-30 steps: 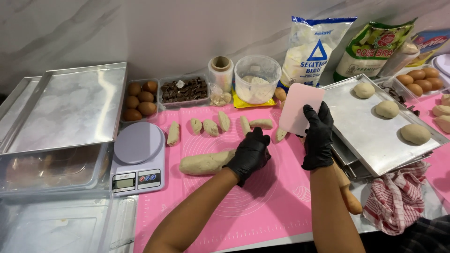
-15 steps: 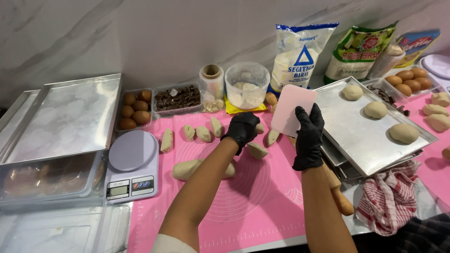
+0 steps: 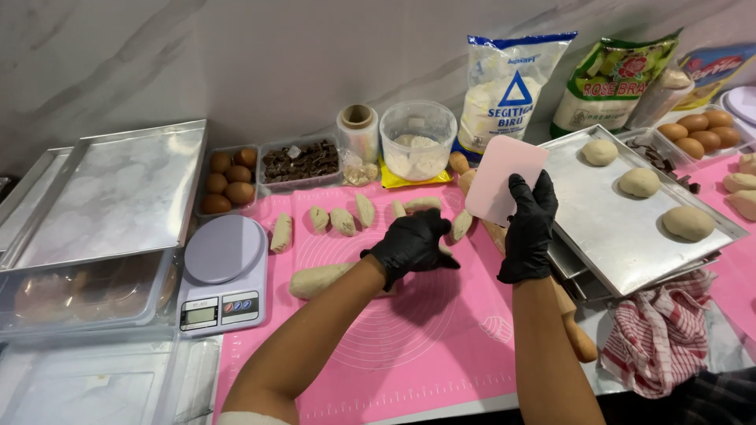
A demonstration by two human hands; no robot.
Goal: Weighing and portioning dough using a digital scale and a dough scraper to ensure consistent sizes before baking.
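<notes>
Two gloved hands apart over pink mat (image 3: 409,346): left hand (image 3: 411,245) cupped on a dough piece, right hand (image 3: 529,228) gripping pink scraper (image 3: 502,177).

- My left hand (image 3: 411,245) covers the end of the dough log (image 3: 319,279), so I can't tell what it grips.
- My right arm hides most of the rolling pin (image 3: 573,327).
- The right edge cuts off a dough piece (image 3: 746,164) and egg tray (image 3: 697,130).
</notes>
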